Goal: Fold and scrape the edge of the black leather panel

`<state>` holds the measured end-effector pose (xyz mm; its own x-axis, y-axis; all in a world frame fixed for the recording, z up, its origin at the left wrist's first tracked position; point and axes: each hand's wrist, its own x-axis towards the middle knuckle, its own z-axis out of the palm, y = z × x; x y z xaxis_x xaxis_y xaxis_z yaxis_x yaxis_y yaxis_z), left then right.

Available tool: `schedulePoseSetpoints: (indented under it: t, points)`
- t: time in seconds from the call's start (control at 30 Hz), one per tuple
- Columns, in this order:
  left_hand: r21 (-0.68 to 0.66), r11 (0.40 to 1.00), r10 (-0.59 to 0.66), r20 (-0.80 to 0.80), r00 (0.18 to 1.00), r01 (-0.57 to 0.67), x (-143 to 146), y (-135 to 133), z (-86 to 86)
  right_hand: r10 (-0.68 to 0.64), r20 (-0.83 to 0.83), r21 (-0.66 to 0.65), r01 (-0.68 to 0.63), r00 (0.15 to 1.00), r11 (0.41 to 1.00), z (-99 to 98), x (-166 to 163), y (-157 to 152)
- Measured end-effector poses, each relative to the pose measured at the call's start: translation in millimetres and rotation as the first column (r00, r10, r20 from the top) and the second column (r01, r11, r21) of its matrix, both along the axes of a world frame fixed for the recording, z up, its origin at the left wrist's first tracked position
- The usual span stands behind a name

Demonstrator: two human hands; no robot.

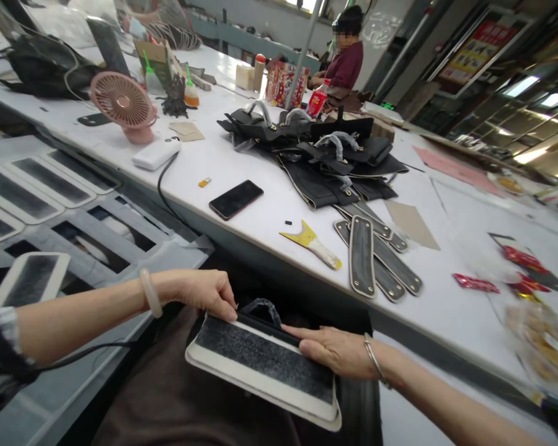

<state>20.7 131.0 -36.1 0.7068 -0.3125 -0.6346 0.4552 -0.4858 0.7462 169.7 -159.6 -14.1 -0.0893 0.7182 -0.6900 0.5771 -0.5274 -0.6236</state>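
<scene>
Head view: you have a flat bag panel (265,365), dark felt face with a pale border, lying across your lap just below the near edge of the desk (270,204). Your left hand (204,292) pinches the panel's far left corner, fingertips curled over the edge. Your right hand (337,350) lies flat, fingers pressed together, along the far edge where a black strip (265,328) sits against the felt.

The panel rests on your knees rather than on a firm surface, so it could tip or slide off toward you if either hand lets up. Uneven pressure from the flat hand may leave the strip skewed or lifted at one end. To the far right, loose finished strips (372,260) and a yellow scraper (311,243) lie near the desk's edge; a careless elbow could knock them down.
</scene>
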Motion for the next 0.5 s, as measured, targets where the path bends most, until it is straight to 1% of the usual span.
schedulePoseSetpoints:
  t: [0.07, 0.17, 0.23, 0.27, 0.3, 0.33, 0.37, 0.4, 0.43, 0.47, 0.5]
  points:
    - [0.036, 0.999, -0.027, 0.021, 0.999, 0.026, 5, -3, 1.3, -0.034, -0.015, 0.010, 0.034, 0.999, 0.999, -1.8, -3, 7]
    - [0.070, 0.995, -0.078, 0.047, 0.996, 0.075, 12, -10, 6.1, -0.196, -0.088, 0.048, 0.201, 0.977, 0.978, -6.9, -9, 17]
    - [0.092, 0.989, -0.127, 0.111, 0.986, 0.117, 13, -14, 10.9, -0.325, -0.150, 0.078, 0.339, 0.934, 0.937, -11.7, -10, 18]
    - [0.113, 0.986, -0.143, 0.169, 0.975, 0.125, 12, -17, 14.0, -0.391, -0.189, 0.096, 0.413, 0.901, 0.906, -15.1, -9, 15]
    - [0.138, 0.983, -0.151, 0.233, 0.961, 0.121, 11, -21, 17.5, -0.467, -0.235, 0.113, 0.501, 0.852, 0.858, -19.7, -8, 11]
    - [0.158, 0.982, -0.146, 0.300, 0.943, 0.102, 9, -27, 21.3, -0.555, -0.283, 0.129, 0.605, 0.782, 0.786, -26.0, -9, 4]
    - [0.166, 0.983, -0.134, 0.359, 0.924, 0.078, 6, -34, 25.3, -0.651, -0.326, 0.142, 0.716, 0.686, 0.684, -34.1, -11, -5]
    - [0.164, 0.985, -0.118, 0.403, 0.908, 0.055, 2, -43, 29.1, -0.744, -0.362, 0.152, 0.823, 0.561, 0.547, -44.3, -16, -16]
    - [0.156, 0.987, -0.110, 0.433, 0.895, 0.045, -2, -53, 32.3, -0.824, -0.390, 0.154, 0.911, 0.411, 0.382, -56.5, -25, -26]
    - [0.152, 0.987, -0.114, 0.459, 0.881, 0.049, -5, -66, 34.7, -0.877, -0.414, 0.148, 0.968, 0.245, 0.201, -70.3, -39, -36]
    - [0.157, 0.986, -0.133, 0.485, 0.864, 0.064, -9, -79, 36.0, -0.897, -0.435, 0.131, 0.991, 0.081, 0.026, -85.2, -56, -44]
